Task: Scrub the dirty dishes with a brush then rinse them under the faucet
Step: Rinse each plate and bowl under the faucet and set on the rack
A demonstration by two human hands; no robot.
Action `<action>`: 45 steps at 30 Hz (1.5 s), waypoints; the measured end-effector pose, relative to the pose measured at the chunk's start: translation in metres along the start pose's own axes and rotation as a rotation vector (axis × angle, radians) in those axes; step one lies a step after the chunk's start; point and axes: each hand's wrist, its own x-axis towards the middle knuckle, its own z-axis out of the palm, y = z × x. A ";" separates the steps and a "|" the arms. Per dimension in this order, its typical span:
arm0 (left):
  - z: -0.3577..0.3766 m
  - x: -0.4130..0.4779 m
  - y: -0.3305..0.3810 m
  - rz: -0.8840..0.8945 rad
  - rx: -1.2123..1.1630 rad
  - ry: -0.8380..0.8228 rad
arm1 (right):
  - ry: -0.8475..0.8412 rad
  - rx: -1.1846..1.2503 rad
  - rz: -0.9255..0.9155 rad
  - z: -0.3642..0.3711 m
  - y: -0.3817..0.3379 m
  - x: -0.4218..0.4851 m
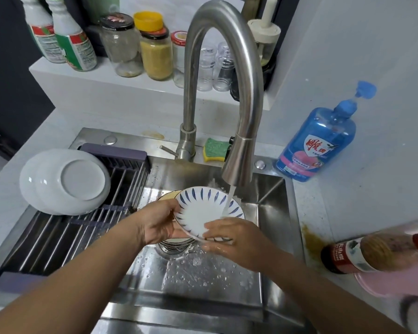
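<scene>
Standing by the sink (203, 288), I watch the person hold a small plate (200, 208), white with blue leaf strokes round its rim, tilted under the faucet (239, 162). The water stream (229, 201) strikes the right part of its face and runs off toward the near edge. The left hand (158, 225) grips the plate's left rim, fingers curled round it. The right hand (232, 239) pinches the near-right rim, wet, with the thumb on top as far as I can tell. No brush is in view, so I judge this to be the rinsing step for this plate.

The plate looks like glazed ceramic: stiff, light enough for one hand, brittle if dropped against the steel, and surely slick with water on it. The rim is the place to hold it, thumb above and fingers below, on opposite sides as now, so the face stays open to the stream.

Just beneath it, over the drain, sits a stack of dishes (176, 242), probably waiting their turn. Two white plates (65, 182) lean face down on the drying rack (87, 227) at the left. A green-and-yellow sponge (215, 149) lies behind the faucet, and a blue dish soap bottle (316, 145) stands on the counter to the right.
</scene>
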 end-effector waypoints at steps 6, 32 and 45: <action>-0.001 0.013 -0.022 0.173 -0.030 0.104 | 0.402 -0.077 0.116 0.004 0.025 -0.007; 0.010 -0.023 -0.024 0.447 0.356 0.217 | 0.185 0.500 0.684 -0.014 0.005 0.012; -0.031 -0.050 -0.023 1.012 1.242 0.101 | 0.277 0.448 0.718 -0.047 -0.025 0.038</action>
